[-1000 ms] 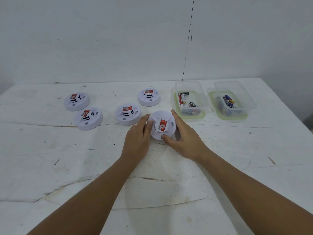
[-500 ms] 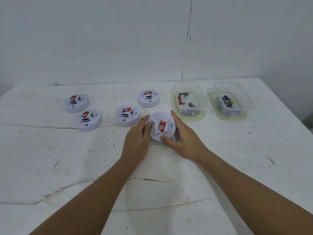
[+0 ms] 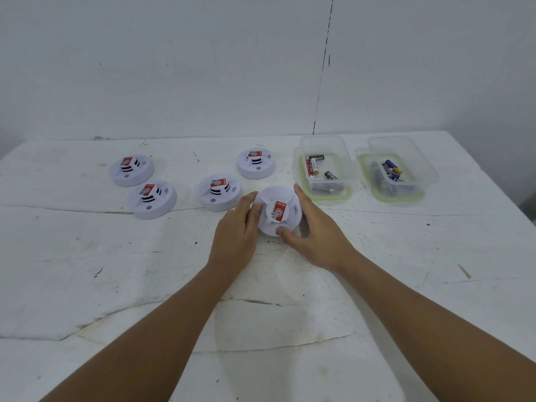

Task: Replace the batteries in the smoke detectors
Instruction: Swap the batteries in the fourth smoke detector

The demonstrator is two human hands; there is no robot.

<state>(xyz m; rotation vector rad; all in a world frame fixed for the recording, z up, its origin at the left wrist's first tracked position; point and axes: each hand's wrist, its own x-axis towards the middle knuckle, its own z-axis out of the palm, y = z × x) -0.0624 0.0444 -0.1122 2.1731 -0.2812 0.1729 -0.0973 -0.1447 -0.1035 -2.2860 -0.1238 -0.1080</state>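
A white round smoke detector (image 3: pixel 278 211) with a red label is tilted up off the table between both hands. My left hand (image 3: pixel 237 230) grips its left rim with fingers and thumb. My right hand (image 3: pixel 316 230) holds its right rim, thumb on the near edge. Several more detectors lie on the table to the left and behind: one (image 3: pixel 219 192) close by, one (image 3: pixel 255 163) further back, others (image 3: pixel 152 198) at the left. A clear box (image 3: pixel 326 172) holds black and red batteries. A second clear box (image 3: pixel 396 172) holds blue and yellow batteries.
The white table (image 3: pixel 145 285) has cracks and scuffs across its top. Its back edge meets a white wall (image 3: pixel 203 68). The table's right edge (image 3: pixel 516 204) runs just past the second box. Bare surface lies in front of the hands.
The detector has turned slightly between the hands, its label now angled differently. Both hands stay on its rim in nearly the same place.
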